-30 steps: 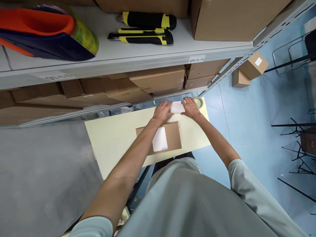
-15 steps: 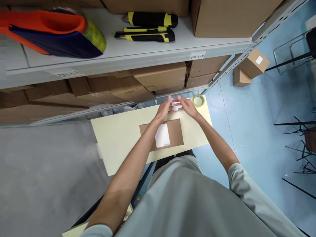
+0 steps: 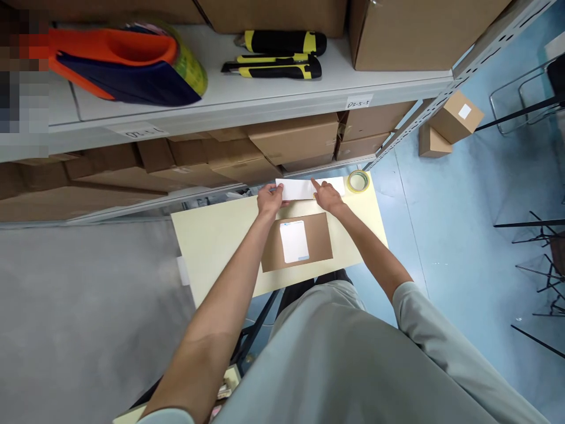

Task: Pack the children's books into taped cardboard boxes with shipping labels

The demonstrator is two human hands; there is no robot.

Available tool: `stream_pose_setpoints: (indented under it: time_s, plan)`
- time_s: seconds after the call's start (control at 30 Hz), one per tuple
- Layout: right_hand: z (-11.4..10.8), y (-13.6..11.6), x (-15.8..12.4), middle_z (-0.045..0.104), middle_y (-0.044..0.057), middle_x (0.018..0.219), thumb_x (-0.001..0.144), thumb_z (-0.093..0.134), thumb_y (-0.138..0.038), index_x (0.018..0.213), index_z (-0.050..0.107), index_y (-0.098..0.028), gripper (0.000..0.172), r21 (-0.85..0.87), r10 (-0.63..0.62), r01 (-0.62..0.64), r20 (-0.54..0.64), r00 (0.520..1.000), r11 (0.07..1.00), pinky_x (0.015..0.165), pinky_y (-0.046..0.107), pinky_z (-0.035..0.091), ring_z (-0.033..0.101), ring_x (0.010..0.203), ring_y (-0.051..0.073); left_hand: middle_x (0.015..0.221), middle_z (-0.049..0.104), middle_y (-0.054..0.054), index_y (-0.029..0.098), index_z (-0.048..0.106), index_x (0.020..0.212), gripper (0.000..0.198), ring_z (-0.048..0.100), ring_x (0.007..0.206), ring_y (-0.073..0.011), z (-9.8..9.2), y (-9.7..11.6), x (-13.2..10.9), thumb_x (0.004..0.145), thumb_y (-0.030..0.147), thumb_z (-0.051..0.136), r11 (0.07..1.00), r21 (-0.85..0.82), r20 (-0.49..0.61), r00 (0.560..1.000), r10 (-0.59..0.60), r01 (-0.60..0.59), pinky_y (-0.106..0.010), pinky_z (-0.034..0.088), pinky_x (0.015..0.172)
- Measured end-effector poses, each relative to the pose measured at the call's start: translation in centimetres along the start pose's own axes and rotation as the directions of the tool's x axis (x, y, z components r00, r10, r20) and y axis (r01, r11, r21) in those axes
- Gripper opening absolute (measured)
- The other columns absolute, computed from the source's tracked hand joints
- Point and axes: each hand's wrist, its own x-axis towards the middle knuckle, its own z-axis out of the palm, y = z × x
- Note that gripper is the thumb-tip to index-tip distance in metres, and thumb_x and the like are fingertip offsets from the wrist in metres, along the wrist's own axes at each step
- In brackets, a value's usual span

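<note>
A long strip of white paper [image 3: 296, 189], which looks like a strip of labels, stretches across the far side of the cream tabletop [image 3: 212, 235]. My left hand [image 3: 270, 200] grips its left end between thumb and fingers. On the strip's right part lies my right hand [image 3: 328, 195], index finger extended over the paper and the other fingers curled at its near edge. Nearer to me is a brown cardboard box [image 3: 318, 238] with a white label [image 3: 294, 241] on top. A roll of tape [image 3: 358, 181] lies just right of the strip.
Above the table a grey shelf [image 3: 273, 97] holds utility knives [image 3: 285, 42], an orange and blue tape dispenser [image 3: 128, 68] and cartons. More cardboard boxes [image 3: 295, 135] fill the lower shelf. Two small boxes [image 3: 454, 118] stand on the floor at right, near folding chairs.
My hands have moved apart, the left one leftward, and the white strip between them now shows stretched out. The view has shifted slightly, with the shelf things appearing farther right.
</note>
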Motion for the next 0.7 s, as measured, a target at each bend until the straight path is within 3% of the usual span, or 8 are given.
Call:
stream_pose_setpoints:
  time_s: [0.3,0.7]
  plan:
    - [1.9,0.2,1.2,0.05,0.024,0.159,0.11,0.039,-0.02,0.175,0.028,-0.013,0.066,-0.089,0.012,-0.011,0.011,1.0,0.996,0.118,0.048,0.046,0.047,0.143,0.036,0.079,0.066,-0.001,0.017,0.07,0.093,0.022,0.066,0.074,-0.0186,-0.3,-0.8,1.6,0.093,0.039,0.071,0.993,0.085,-0.015,0.996,0.09,-0.088,-0.034,0.063,0.069]
    - [2.4,0.0,1.6,0.044,0.022,0.166,0.108,0.037,-0.019,0.176,0.023,-0.016,0.07,-0.127,0.057,-0.051,0.039,0.998,0.991,0.12,0.047,0.044,0.043,0.148,0.036,0.074,0.071,-0.002,0.02,0.067,0.086,0.027,0.07,0.071,-0.02,-0.9,-1.3,-0.6,0.09,0.046,0.073,0.981,0.145,0.014,0.991,0.132,-0.133,-0.033,0.06,0.073]
